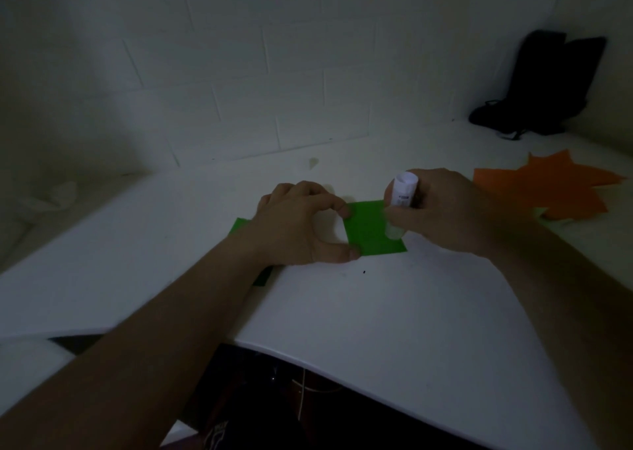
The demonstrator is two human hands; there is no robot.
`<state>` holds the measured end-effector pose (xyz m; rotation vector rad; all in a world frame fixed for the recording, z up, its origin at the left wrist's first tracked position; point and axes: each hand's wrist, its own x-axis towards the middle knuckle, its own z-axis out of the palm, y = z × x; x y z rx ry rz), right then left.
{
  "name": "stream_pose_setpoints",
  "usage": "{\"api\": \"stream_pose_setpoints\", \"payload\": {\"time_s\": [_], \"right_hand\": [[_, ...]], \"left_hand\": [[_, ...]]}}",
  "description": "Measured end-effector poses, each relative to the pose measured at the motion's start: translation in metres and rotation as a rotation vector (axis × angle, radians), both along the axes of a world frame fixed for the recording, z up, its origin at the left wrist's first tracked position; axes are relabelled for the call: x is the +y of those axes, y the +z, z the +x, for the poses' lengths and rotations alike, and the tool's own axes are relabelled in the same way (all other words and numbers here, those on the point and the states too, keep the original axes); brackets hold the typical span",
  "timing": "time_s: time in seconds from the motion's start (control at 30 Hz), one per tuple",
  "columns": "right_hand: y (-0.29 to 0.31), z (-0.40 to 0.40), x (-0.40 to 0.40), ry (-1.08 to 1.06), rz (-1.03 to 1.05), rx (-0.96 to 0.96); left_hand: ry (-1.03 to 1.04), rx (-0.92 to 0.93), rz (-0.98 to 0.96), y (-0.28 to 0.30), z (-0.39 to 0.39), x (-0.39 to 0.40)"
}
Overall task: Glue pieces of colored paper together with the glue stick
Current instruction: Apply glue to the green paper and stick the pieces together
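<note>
Head view, dim room: a white table (394,312) runs up to a white brick wall (239,72), and both of the person's bare forearms reach across it from the near edge. A piece of green paper (371,228) lies flat in the middle of the table, partly covered by the left arm — one green corner shows beyond the wrist and another sliver beneath the forearm.

The left hand (301,225) sits on the paper, fingers curled, with the thumb tip and a fingertip pressing down on the sheet's left side. Whether it pinches the paper or only pins it I cannot tell.

The right hand (445,209) is wrapped around a white glue stick (402,206), which stands nearly upright, tilted a little. Its lower end meets the green paper close to the sheet's right edge.

Toward the right edge of the table lies an orange paper leaf (555,189) with pointed lobes, just beyond the right wrist. In the far right corner a black bag (541,86) leans against the wall. Near the far left corner something pale and crumpled (61,192) rests — too blurred to identify.
</note>
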<state>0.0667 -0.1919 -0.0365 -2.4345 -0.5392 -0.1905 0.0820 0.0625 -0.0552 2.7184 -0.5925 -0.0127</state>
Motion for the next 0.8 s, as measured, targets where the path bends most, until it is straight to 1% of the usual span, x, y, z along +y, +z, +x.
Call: {"api": "stream_pose_setpoints", "payload": {"time_s": [0.1, 0.23, 0.37, 0.47, 0.6, 0.8], "right_hand": [[0.000, -0.001, -0.002, -0.014, 0.005, -0.001], [0.001, 0.000, -0.002, -0.018, -0.043, -0.025], [0.003, -0.004, 0.003, -0.005, -0.095, -0.171], [0.009, -0.011, 0.009, -0.018, -0.044, -0.242], [0.010, -0.012, 0.022, -0.070, 0.087, -0.201], [0.000, -0.015, 0.035, -0.038, 0.061, -0.048]], "left_hand": [[-0.007, -0.008, 0.006, 0.001, -0.001, 0.000], [-0.010, -0.001, 0.003, 0.002, -0.002, 0.000], [-0.010, 0.005, 0.007, 0.001, -0.001, 0.000], [-0.010, 0.013, 0.003, 0.001, -0.001, 0.000], [-0.010, 0.003, 0.034, 0.002, -0.002, 0.000], [-0.025, -0.061, 0.107, 0.000, -0.008, -0.002]]}}
